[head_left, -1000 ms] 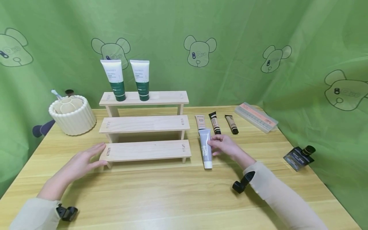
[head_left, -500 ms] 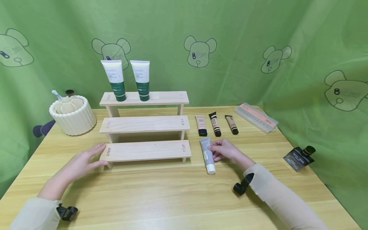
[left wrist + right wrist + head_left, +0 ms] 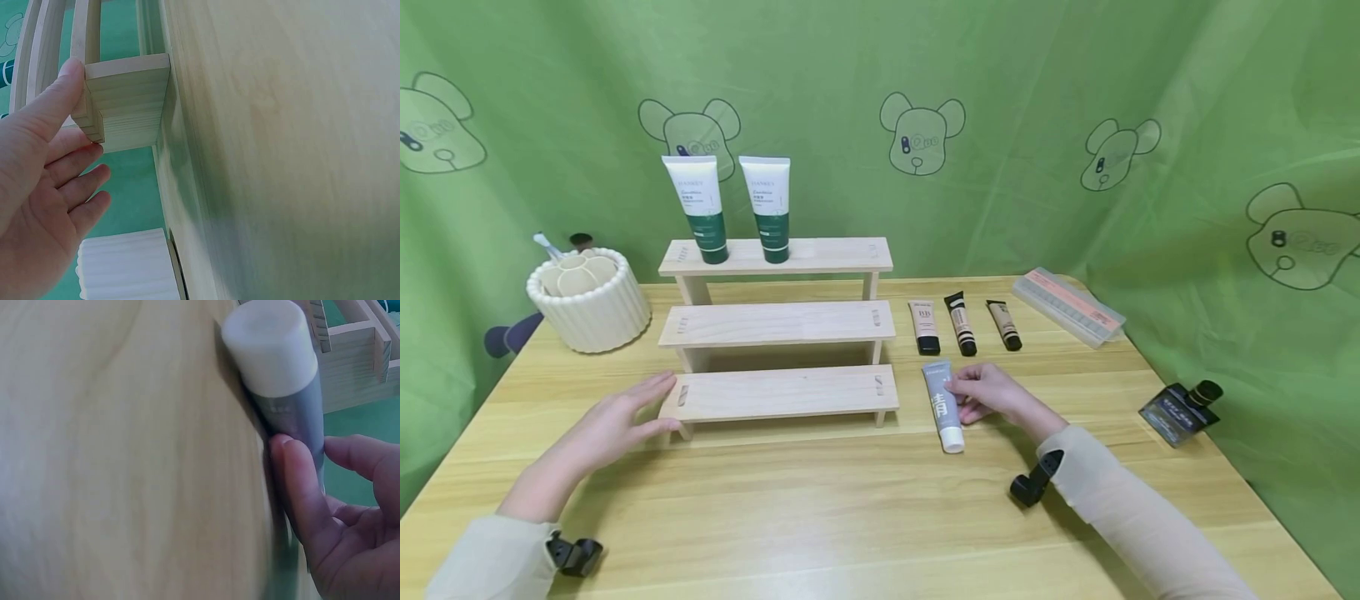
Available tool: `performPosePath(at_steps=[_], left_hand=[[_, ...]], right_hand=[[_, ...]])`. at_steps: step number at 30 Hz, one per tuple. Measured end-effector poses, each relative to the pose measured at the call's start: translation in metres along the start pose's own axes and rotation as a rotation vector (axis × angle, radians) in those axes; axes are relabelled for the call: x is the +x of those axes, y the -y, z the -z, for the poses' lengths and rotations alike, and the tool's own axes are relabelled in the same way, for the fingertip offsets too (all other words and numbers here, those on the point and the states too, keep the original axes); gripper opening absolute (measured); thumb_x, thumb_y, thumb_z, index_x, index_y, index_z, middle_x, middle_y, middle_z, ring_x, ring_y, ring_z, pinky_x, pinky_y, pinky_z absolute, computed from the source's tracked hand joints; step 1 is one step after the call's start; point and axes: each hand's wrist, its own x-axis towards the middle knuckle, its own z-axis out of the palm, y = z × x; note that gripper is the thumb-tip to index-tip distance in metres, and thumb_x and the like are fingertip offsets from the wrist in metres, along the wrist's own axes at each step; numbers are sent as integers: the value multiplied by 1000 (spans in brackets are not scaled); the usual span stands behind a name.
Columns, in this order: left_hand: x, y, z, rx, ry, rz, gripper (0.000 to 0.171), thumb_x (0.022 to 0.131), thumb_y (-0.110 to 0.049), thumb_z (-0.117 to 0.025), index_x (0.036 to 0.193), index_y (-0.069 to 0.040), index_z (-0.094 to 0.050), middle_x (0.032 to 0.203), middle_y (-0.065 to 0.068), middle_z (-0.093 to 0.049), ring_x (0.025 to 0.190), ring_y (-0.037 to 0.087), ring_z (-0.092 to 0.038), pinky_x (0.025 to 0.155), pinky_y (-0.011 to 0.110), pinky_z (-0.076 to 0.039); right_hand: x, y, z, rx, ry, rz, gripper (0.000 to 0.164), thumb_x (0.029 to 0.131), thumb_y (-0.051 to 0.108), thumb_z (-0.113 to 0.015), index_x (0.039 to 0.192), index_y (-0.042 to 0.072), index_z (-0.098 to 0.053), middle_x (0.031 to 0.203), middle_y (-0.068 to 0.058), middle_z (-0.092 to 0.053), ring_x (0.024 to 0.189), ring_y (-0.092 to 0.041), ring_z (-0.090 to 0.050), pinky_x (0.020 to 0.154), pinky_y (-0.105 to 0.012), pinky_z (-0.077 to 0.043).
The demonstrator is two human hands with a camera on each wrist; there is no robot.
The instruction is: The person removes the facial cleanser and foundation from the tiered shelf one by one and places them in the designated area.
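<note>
My right hand [image 3: 990, 392] pinches a grey-blue squeeze tube [image 3: 942, 407] with a white cap between thumb and fingers. The tube lies low at the tabletop, right of the rack, its cap towards me; in the right wrist view the cap [image 3: 270, 347] is large and close. My left hand [image 3: 617, 421] holds the left end of the lowest step of a three-tier wooden display rack [image 3: 778, 393]. In the left wrist view its thumb and index finger sit on either side of the step's end [image 3: 92, 122]. Two white-and-green tubes, one left [image 3: 697, 208] and one right [image 3: 767, 208], stand on the top step.
Behind the grey-blue tube lie a pink tube [image 3: 924, 327], a black-ended tube [image 3: 960, 323] and a small brown tube [image 3: 1003, 325]. A clear flat case [image 3: 1067, 306] lies back right, a dark bottle-like item [image 3: 1180, 411] far right. A white ribbed pot [image 3: 591, 308] with brushes stands left.
The right hand has brought the grey-blue tube slightly down towards me, tilting it and uncovering the pink tube's black cap. In the last half second it has barely moved. The left hand stays put.
</note>
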Motion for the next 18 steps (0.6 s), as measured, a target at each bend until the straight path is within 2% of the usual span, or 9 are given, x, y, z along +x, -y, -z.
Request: performPosePath(at_steps=[6, 12, 18], left_hand=[[-1, 1, 0, 2, -6, -4, 70, 84, -35, -66, 132, 9, -41, 136, 30, -35, 121, 49, -34, 97, 61, -29], [0, 1, 0, 3, -4, -4, 70, 84, -35, -66, 132, 9, -41, 137, 30, -35, 122, 48, -34, 98, 61, -29], [0, 1, -1, 6, -7, -10, 70, 83, -34, -67, 132, 10, -42, 136, 30, -35, 121, 49, -35, 97, 61, -29]], right_hand=[[-2, 1, 0, -1, -10, -2, 29, 90, 10, -56, 108, -11, -47, 78, -15, -52, 51, -18, -58, 50, -30, -56], [-4, 3, 2, -6, 5, -2, 31, 91, 10, -56, 110, -11, -45, 80, -16, -52, 53, -19, -59, 51, -31, -56], [-8, 7, 7, -26, 3, 56, 33, 91, 10, -54, 113, -12, -44, 85, -19, -54, 57, -20, -60, 54, -32, -56]])
